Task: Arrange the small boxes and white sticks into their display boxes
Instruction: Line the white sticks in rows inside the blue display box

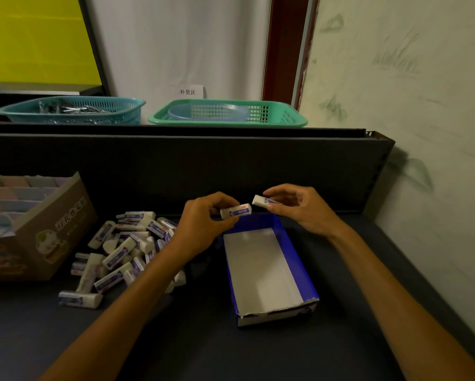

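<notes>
A blue display box (pixel 294 248) with a white inside lies on the dark shelf, with nothing in it. Above its far end my left hand (pixel 203 224) pinches one white stick (pixel 236 210) with a blue label. My right hand (pixel 296 207) pinches a second white stick (pixel 261 201) close beside the first, the two ends nearly touching. A pile of several more white sticks (pixel 120 248) lies loose on the shelf to the left of the box, partly hidden behind my left forearm.
A brown cardboard display box (pixel 46 243) with pastel small boxes stands at the left. On the upper ledge sit a teal basket (pixel 71 110) and a green basket (pixel 228 114). A wall (pixel 423 133) closes the right side.
</notes>
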### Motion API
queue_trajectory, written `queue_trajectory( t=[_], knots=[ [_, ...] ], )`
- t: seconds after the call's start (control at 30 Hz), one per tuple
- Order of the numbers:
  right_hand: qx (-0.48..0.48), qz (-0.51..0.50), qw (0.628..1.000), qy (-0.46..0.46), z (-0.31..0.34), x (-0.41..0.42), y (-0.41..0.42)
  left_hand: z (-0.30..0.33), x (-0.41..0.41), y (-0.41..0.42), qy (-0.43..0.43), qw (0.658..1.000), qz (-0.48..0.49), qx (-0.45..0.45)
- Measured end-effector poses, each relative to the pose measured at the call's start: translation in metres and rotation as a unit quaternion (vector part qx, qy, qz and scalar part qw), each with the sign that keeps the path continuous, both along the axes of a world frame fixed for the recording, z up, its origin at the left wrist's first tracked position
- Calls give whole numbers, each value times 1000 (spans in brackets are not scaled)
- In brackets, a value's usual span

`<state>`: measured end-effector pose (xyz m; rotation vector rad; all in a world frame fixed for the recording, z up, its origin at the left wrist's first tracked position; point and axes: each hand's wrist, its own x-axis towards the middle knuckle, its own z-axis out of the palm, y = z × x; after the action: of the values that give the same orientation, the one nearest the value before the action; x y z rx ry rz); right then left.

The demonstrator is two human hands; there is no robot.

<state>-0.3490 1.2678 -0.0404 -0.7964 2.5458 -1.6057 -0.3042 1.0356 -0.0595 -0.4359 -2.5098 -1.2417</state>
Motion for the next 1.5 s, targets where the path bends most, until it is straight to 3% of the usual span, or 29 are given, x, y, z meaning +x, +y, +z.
queue_trajectory(
  t=[0.23,0.5,0.7,1.03,1.27,1.5],
  knots=[
    [-23,15,1000,-4,3,2,-5,2,1,4,-20,999,-12,-33],
    [68,15,998,-3,-9,2,-5,-7,-11,8,-42,988,4,-148],
    [105,22,994,16,-9,0,-3,-7,-13,11,-89,985,-4,-146],
    [158,26,986,56,-9,1,-4,-7,-10,13,-68,980,7,-188],
    [221,24,971,89,-11,0,-8,-10,-10,12,-48,979,9,-196],
    [358,16,924,134,-8,3,-16,-8,-13,10,-58,972,16,-227]
  ],
)
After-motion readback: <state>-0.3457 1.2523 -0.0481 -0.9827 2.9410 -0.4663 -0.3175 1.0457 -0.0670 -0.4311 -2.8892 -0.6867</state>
